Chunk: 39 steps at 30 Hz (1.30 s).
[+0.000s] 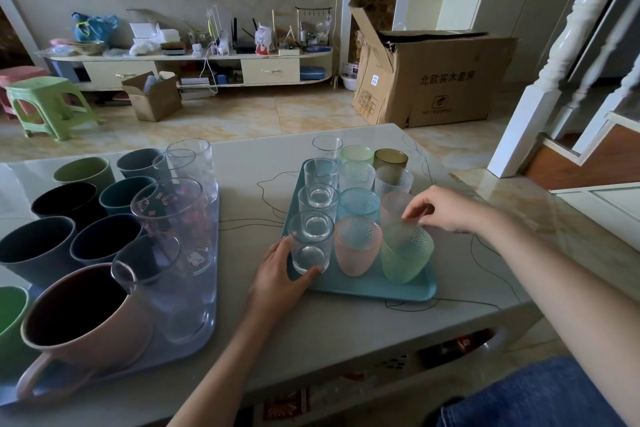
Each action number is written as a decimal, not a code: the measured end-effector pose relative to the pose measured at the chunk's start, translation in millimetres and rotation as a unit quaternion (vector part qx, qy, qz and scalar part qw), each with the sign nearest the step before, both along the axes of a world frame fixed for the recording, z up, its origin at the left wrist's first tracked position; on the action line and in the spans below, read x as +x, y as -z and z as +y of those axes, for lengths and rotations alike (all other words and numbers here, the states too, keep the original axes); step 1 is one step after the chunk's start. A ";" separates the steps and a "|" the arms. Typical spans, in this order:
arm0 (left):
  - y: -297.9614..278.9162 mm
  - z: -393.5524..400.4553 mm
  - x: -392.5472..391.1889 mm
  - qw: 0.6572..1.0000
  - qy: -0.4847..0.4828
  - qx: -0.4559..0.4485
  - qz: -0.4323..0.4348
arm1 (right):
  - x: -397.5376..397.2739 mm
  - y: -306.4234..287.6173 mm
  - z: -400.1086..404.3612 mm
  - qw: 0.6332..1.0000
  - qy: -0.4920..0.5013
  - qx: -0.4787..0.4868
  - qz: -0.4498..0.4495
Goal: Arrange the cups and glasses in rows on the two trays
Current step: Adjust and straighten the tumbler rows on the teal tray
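A teal tray (367, 286) on the table holds rows of small glasses. My left hand (282, 274) grips the nearest clear glass (310, 243) at the tray's front left corner. My right hand (446, 210) pinches the rim of a green dimpled cup (407, 256) at the front right. A pink dimpled cup (358, 246) stands between them. Behind are two clear glasses (318, 198), a blue cup (360, 203) and more textured cups. A grey tray (194, 340) at left carries dark cups, tall clear glasses (173, 215) and a pink mug (83, 322).
A clear glass (327, 146), a pale green cup (356, 153) and a brown glass (390, 158) stand at the teal tray's far end. A green cup (10, 315) sits at the far left edge. A thin wire (485, 260) loops over the table. A cardboard box (433, 76) stands on the floor.
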State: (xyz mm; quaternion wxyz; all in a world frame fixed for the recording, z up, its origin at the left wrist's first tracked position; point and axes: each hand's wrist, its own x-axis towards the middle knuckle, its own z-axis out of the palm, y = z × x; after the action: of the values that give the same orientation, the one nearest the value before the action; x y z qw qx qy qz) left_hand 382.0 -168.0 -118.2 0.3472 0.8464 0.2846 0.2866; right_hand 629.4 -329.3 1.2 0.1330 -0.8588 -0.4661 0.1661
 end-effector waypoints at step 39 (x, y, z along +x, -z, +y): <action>11.8 2.4 3.5 0.996 -0.075 0.008 0.037 | -34.5 -0.1 151.5 0.986 -0.027 0.085 -0.138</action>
State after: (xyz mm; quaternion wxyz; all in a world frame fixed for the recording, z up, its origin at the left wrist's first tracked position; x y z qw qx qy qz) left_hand 385.4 -165.5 -129.9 0.3069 0.8357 0.3573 0.2823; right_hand 594.9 -177.9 1.2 0.1347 -0.8462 -0.5154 0.0090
